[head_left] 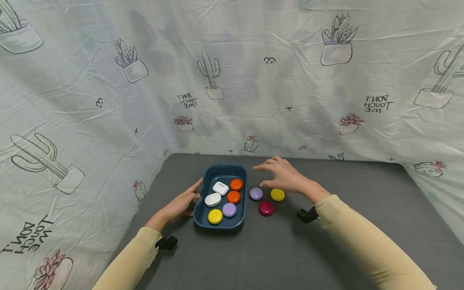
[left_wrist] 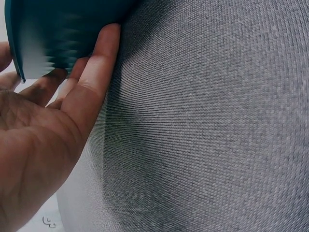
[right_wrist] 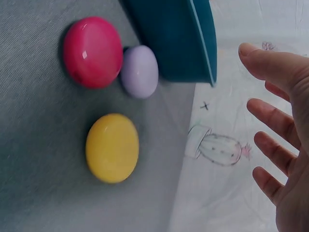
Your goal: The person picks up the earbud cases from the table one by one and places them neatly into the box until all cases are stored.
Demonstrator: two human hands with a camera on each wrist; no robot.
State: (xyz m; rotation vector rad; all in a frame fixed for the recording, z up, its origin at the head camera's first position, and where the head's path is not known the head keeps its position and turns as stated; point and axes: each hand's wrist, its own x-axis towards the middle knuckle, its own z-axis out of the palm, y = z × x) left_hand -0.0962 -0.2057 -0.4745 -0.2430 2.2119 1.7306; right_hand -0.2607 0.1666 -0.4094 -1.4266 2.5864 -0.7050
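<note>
A dark blue tray [head_left: 220, 226] with raised walls sits on the grey table. My left hand [head_left: 182, 203] rests on its left side, fingers stretched against the outer wall and up to the rim; the left wrist view shows these fingers [left_wrist: 91, 72] on the wall. To the right of the tray lie a glossy purple disc [head_left: 255, 194], a yellow disc [head_left: 277, 195] and a dark pink disc [head_left: 266, 208]. Over them hovers my right hand [head_left: 284, 176], fingers spread and loosely bent, with nothing in its grasp.
Inside the tray are two white rounded pieces [head_left: 213, 199], two orange discs [head_left: 234, 197], a purple disc [head_left: 229, 210] and a yellow disc [head_left: 215, 216]. A cactus-printed cloth [head_left: 250, 80] hangs behind the table and along its left side.
</note>
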